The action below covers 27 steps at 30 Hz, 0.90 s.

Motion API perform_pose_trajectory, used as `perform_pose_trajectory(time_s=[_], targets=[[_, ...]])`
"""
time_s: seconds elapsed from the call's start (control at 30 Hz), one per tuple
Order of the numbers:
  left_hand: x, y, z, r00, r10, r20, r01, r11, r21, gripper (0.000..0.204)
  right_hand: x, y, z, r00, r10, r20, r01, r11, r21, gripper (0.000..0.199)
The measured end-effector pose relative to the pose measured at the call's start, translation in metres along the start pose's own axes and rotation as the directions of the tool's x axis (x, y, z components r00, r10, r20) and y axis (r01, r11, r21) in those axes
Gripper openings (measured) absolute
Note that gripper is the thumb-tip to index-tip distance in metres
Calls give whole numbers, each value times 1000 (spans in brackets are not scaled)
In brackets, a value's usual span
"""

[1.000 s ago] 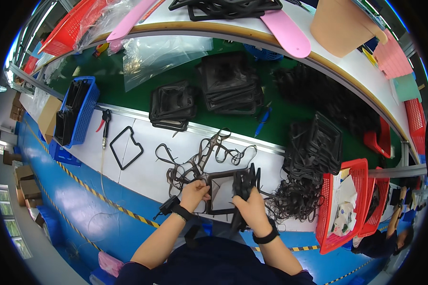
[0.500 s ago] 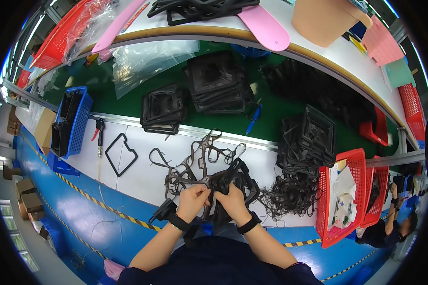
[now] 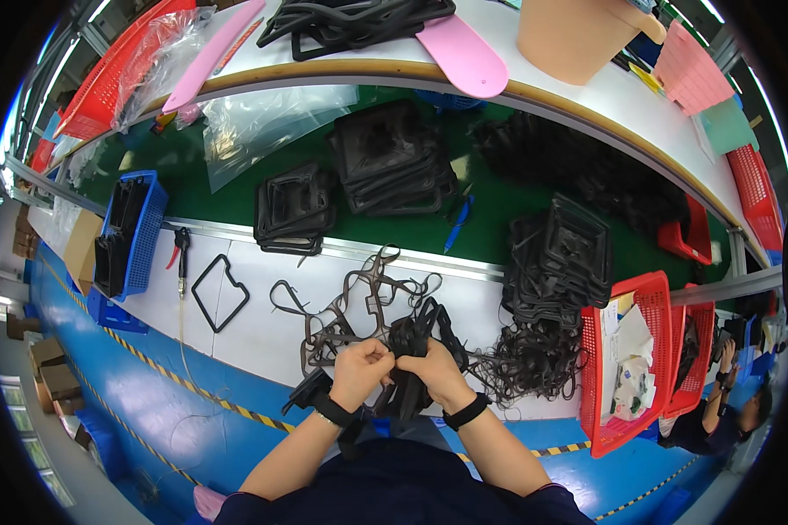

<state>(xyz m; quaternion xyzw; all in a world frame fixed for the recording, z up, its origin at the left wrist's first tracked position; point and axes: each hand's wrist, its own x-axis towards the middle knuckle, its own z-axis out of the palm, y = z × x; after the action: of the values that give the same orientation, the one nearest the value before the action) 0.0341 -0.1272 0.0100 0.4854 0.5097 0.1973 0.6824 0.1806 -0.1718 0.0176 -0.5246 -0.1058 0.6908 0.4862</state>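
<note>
Both hands meet over a bundle of black rubber-like frames point(image 3: 404, 398) at the table's near edge. My right hand point(image 3: 439, 374) is wrapped round the bundle, its thumb pointing in toward the left hand. My left hand point(image 3: 361, 372) is closed in a pinch at the bundle's left side; what lies between its fingertips is hidden. Thin dark trimmed strips point(image 3: 372, 289) spread in loops just beyond the hands. A tangled heap of thin black scraps point(image 3: 538, 359) lies right of my right hand. One angular black frame point(image 3: 194, 284) lies alone on the left.
Stacked black frames stand at centre point(image 3: 385, 162), left of centre point(image 3: 293, 206) and right point(image 3: 578, 254). A blue basket point(image 3: 149, 227) and an air gun point(image 3: 182, 254) are left; a red basket point(image 3: 594, 376) is right. A blue-handled tool point(image 3: 458, 225) lies beyond. Another person point(image 3: 709, 420) works far right.
My hands have drawn closer together, the left fingertips now meeting the right thumb at the bundle. The bundle has shifted and turned a little. The whole view has moved slightly.
</note>
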Motion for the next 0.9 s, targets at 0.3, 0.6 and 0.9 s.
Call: perform_pose_trajectory(time_s=[0.3,0.6,0.9], targets=[[58,-77,-40,956,14,-293,89,938,336,7,-140,-95,-69,904,-180,-388,297,917,267,45],[67,-81,-38,901,385,-201,-61,571,819,13,-263,-162,-42,418,-693,-587,783,603,-155,52],[-58,84,-8,790,491,368,-613,603,511,67,-179,-104,6,771,-377,-513,378,920,-108,31]])
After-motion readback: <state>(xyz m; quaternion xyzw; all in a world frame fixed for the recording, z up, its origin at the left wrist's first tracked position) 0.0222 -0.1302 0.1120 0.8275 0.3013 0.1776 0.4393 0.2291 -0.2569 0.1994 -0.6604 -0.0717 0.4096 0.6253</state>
